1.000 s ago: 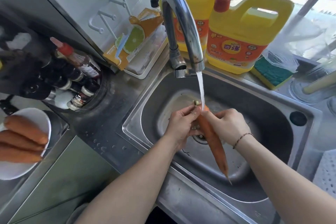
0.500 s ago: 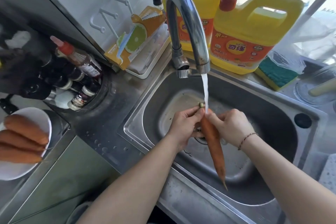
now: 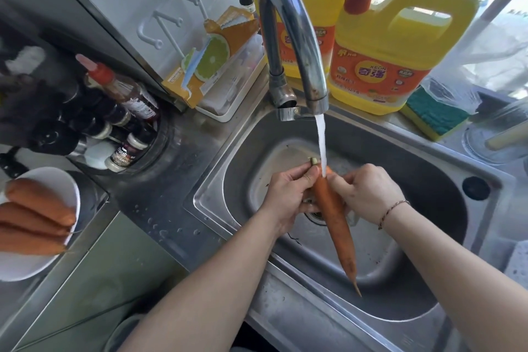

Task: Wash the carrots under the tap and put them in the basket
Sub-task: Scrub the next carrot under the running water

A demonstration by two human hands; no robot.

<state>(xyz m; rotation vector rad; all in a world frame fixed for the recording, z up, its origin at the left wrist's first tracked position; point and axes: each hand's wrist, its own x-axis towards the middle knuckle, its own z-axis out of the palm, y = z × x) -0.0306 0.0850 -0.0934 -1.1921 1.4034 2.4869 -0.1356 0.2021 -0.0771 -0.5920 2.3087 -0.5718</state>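
Fingers: our left hand (image 3: 288, 194) and right hand (image 3: 368, 194) pinch the carrot (image 3: 333, 217) at its thick end, tip hanging free.
Water: the tap (image 3: 291, 37) stream strikes just above our fingers, rinsing downward.
Waiting: carrots on plate (image 3: 34, 217), far left.
Basket: unseen.

Both forearms are bare, with no sleeves. The right wrist wears a thin braided bracelet (image 3: 393, 210), seemingly reddish-brown cord.

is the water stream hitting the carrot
Touching. The head view shows the water stream from the tap landing on the carrot near its top.
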